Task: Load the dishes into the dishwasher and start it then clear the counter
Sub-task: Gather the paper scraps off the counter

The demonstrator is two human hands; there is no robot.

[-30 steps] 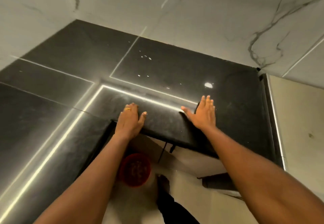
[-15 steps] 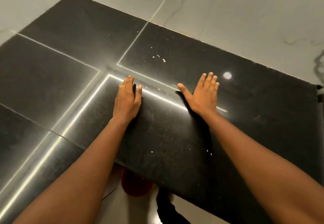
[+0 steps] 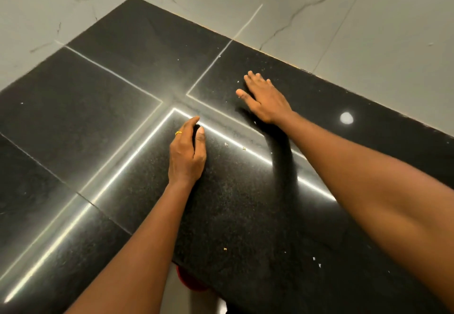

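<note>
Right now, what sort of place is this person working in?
Probably a kitchen, seen at a corner: a glossy black stone counter runs along white marble-look wall tiles, and small crumbs lie scattered on it. No appliance shows in this view.

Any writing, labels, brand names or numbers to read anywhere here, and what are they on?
None can be read.
The black counter and the marble wall tiles bear no print.
The red thing below the counter's near edge is mostly hidden, so any label on it cannot be seen.
The ring on the left hand is too small to show any marking.
</note>
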